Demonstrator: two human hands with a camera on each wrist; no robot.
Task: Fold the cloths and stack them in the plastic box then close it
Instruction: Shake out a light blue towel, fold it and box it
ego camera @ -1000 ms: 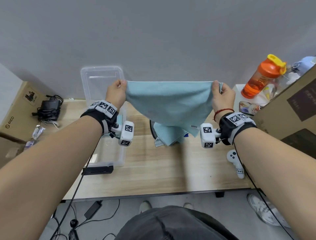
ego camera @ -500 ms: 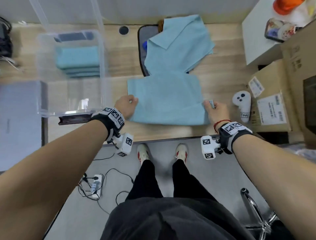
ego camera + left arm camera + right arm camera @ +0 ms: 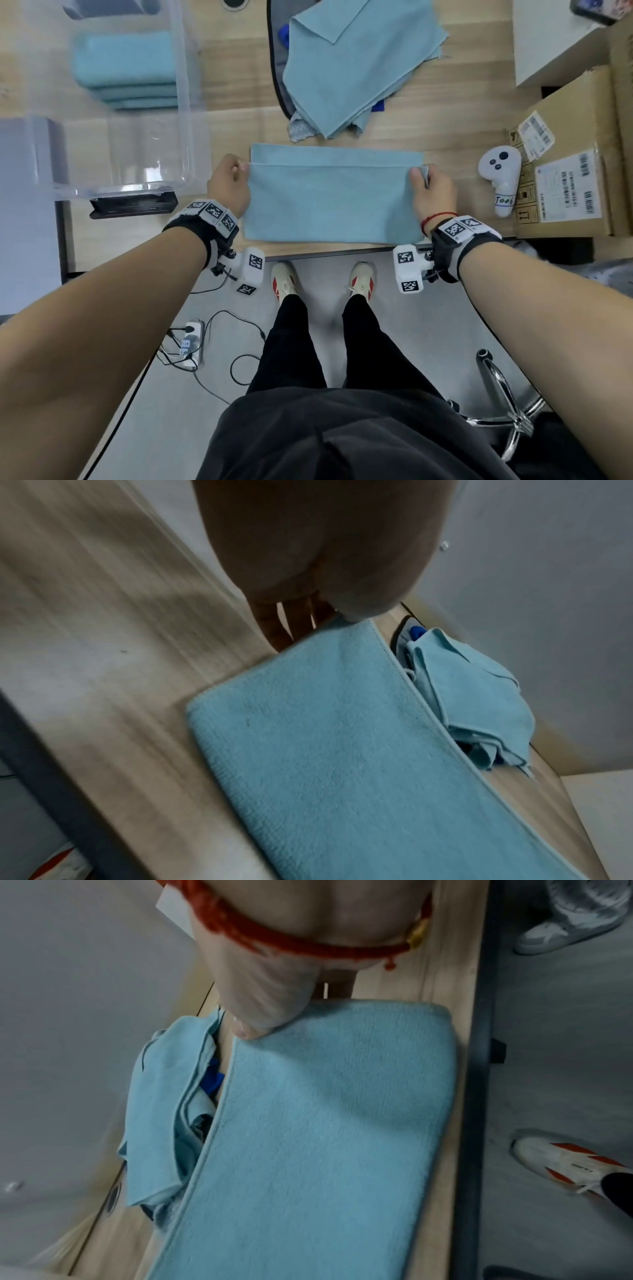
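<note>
A light blue cloth [image 3: 332, 202] lies folded in half near the table's front edge. My left hand [image 3: 241, 168] pinches its far left corner and my right hand [image 3: 419, 173] pinches its far right corner. The left wrist view shows the cloth [image 3: 342, 750] running away from my left hand [image 3: 308, 615]. In the right wrist view my thumb presses on the cloth [image 3: 325, 1137]. A loose pile of blue cloths [image 3: 352, 61] lies further back. The clear plastic box [image 3: 186, 102] stands at the left and holds a stack of folded cloths [image 3: 126, 68].
A white handheld controller [image 3: 500, 181] and a cardboard box [image 3: 565, 178] sit to the right of the cloth. A black device [image 3: 133, 207] lies in front of the plastic box. The table's front edge [image 3: 342, 251] runs just below the cloth.
The cloth was held up in the air, then laid flat on the table. Both hands have since carried its near edge over to the far edge, folding it in half.
</note>
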